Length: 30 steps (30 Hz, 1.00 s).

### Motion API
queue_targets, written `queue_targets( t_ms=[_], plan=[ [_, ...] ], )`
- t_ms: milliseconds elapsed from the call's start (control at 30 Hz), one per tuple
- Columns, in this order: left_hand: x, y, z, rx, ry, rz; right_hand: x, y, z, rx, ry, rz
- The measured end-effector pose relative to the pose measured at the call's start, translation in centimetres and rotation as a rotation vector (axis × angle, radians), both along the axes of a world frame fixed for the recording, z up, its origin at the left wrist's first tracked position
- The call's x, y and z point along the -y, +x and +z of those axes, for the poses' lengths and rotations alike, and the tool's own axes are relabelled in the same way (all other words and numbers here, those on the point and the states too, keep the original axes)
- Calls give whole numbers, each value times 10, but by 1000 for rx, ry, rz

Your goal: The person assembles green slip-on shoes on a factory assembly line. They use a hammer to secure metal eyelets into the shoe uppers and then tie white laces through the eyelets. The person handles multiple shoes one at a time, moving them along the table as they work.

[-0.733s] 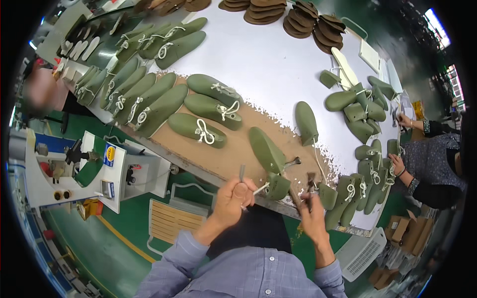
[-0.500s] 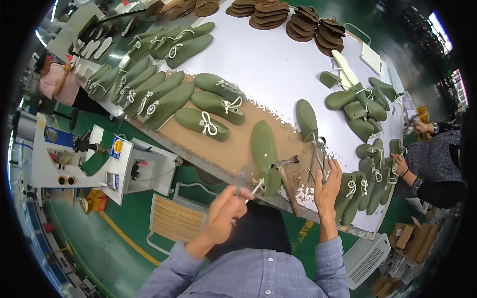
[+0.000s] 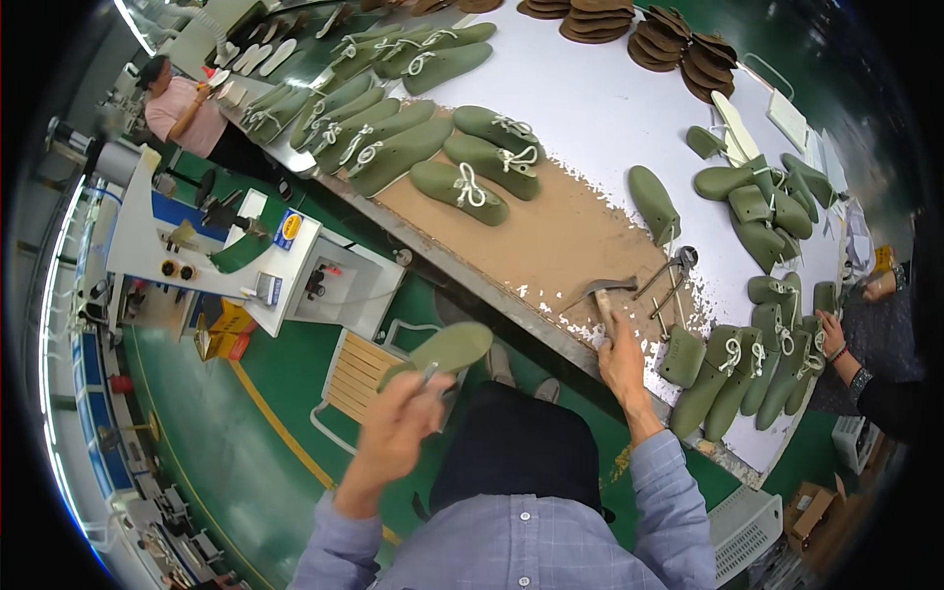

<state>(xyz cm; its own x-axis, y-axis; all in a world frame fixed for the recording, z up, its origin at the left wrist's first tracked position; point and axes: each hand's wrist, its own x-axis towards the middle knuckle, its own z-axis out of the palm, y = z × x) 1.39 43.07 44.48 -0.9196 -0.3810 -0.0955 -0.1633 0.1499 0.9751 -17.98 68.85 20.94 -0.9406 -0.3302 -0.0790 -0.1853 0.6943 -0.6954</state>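
Note:
Raised in front of the table edge, my left hand (image 3: pixel 398 423) is closed around a green shoe last (image 3: pixel 452 346); its fingers are blurred, and part of the last is behind them. My right hand (image 3: pixel 624 366) grips the wooden handle of a hammer (image 3: pixel 604 301), whose metal head rests low over the brown board. Just beyond the hammer lie metal pincers (image 3: pixel 678 264) and a thin rod (image 3: pixel 670 300). A single last (image 3: pixel 651 202) with a white cord lies farther back. Beside my right hand stands a short green last piece (image 3: pixel 680 357).
Corded lasts (image 3: pixel 403 157) line the table's left side, and more (image 3: pixel 772 211) are piled at right. Brown stacked pieces (image 3: pixel 595 22) sit at the far edge. A co-worker's hand (image 3: pixel 832 332) touches lasts at right. A wooden-slatted chair (image 3: pixel 356 379) and a machine (image 3: pixel 226 256) stand left.
The last at the table edge has been lifted into my left hand. My right hand, formerly open by the pincers, has closed on the hammer handle. The view has shifted left.

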Motion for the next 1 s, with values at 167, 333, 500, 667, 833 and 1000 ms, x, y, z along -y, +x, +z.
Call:
queue_targets(
  t_ms=[167, 333, 500, 667, 833, 1000],
  plan=[
    [-12, -9, -133, 261, 61, -33, 21, 37, 44, 550, -503, -272],
    [-24, -5, -165, 251, 30, -140, 70, 61, 75, 799, -593, -85],
    [-30, -6, -181, 262, 136, -174, 89, 90, 46, 770, -567, -51],
    [-39, -11, -189, 261, 315, -129, 82, 81, 49, 817, -627, -219],
    [-42, -27, -201, 62, -34, -291, 76, 77, 55, 696, -676, -340],
    [-36, -33, -221, -36, 6, -303, 78, 73, 44, 665, -683, -369]
  ],
)
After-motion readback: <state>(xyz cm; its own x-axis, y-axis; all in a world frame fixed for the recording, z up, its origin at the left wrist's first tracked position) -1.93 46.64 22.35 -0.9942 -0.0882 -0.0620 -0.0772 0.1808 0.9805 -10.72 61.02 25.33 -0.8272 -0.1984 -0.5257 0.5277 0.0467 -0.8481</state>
